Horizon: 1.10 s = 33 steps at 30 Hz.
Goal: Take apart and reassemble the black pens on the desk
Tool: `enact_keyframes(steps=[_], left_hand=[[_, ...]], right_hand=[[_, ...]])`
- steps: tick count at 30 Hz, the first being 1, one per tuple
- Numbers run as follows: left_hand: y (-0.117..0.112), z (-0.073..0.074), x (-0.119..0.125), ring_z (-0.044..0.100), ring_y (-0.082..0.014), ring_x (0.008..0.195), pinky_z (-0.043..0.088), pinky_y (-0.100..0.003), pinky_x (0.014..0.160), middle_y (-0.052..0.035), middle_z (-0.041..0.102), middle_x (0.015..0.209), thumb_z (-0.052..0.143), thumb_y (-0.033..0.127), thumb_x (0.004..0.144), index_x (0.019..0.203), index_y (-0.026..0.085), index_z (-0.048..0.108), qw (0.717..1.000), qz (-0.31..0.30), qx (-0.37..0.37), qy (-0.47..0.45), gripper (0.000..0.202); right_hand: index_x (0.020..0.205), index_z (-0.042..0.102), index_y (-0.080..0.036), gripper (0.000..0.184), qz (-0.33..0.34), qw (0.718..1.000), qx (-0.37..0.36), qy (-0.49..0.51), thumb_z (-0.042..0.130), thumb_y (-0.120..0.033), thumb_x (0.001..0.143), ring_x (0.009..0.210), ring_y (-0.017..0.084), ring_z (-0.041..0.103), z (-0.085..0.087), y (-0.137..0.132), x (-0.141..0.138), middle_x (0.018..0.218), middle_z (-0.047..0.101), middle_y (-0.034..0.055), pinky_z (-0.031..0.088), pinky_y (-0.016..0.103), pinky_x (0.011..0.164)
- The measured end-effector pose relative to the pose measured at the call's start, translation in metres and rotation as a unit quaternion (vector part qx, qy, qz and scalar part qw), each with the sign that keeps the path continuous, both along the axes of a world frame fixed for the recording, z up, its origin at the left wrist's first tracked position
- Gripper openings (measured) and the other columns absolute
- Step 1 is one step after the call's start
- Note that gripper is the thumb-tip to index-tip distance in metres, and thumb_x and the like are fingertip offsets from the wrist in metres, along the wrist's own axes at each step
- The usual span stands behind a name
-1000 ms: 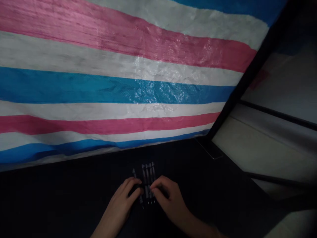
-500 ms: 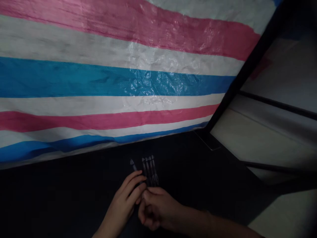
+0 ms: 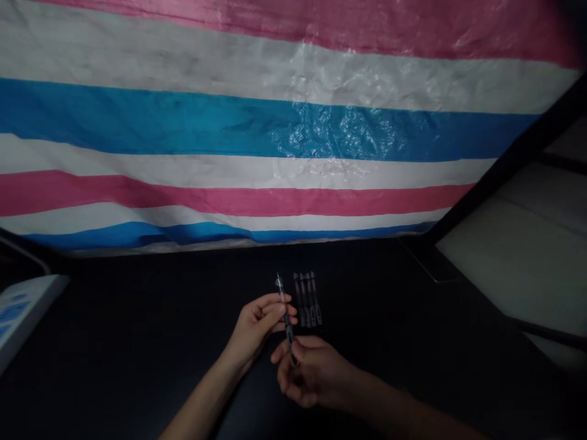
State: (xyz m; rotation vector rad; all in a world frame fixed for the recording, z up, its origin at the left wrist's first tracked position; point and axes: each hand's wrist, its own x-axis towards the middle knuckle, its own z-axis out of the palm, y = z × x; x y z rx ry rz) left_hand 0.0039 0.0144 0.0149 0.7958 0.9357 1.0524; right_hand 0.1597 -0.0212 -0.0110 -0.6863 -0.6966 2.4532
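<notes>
In the head view a slim dark pen (image 3: 288, 329) with a paler, thin upper end is held at a tilt, its tip pointing away from me. My left hand (image 3: 257, 327) pinches it about the middle between thumb and fingers. Lower down, my right hand (image 3: 314, 370) grips the near end, with fingers curled round it. Just right of the held pen, several similar dark pens (image 3: 308, 299) lie side by side on the black table (image 3: 174, 342). Close behind the held tip is a small pale pointed end; dim light hides what it belongs to.
A striped plastic sheet (image 3: 220, 134) hangs along the table's far edge. At the left edge sits a white object with blue markings (image 3: 34, 299). A dark frame post (image 3: 486, 177) rises at the back right.
The view has swung left, bringing the white object into sight. My hands have drawn slightly apart, so the pen between them now shows; earlier they covered what they held.
</notes>
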Motion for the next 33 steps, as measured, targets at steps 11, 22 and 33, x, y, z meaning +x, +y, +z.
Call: enact_keyframes(steps=[11,22,33], left_hand=[[-0.004,0.0,0.005,0.071,-0.0176,0.067,0.057,-0.028,0.067,-0.0076,0.075,0.074,0.083,0.03,0.067,0.089,0.01,0.071,0.999,0.027,-0.023,-0.024,0.033],[-0.004,0.001,0.005,0.071,-0.0148,0.066,0.055,-0.02,0.06,-0.0073,0.075,0.074,0.083,0.034,0.067,0.088,0.01,0.069,0.999,0.005,-0.051,-0.003,0.035],[-0.004,0.001,0.003,0.07,-0.0143,0.064,0.054,-0.02,0.058,-0.0065,0.074,0.074,0.083,0.036,0.066,0.09,0.011,0.067,0.999,0.012,-0.046,0.002,0.038]], right_hand=[[0.074,0.056,-0.013,0.046,-0.071,0.995,-0.007,-0.069,0.07,-0.057,0.071,0.034,0.008,0.045,0.0,-0.009,-0.007,0.052,0.061,0.0028,0.027,0.017,0.031],[0.095,0.063,-0.009,0.048,-0.112,0.99,-0.083,-0.03,0.071,-0.053,0.076,0.065,0.018,0.066,0.001,-0.023,-0.004,0.082,0.071,0.012,0.045,0.025,0.052],[0.082,0.061,-0.012,0.038,-0.135,0.984,-0.109,-0.027,0.078,-0.045,0.072,0.065,0.015,0.063,0.005,-0.022,-0.006,0.075,0.068,0.0063,0.046,0.031,0.067]])
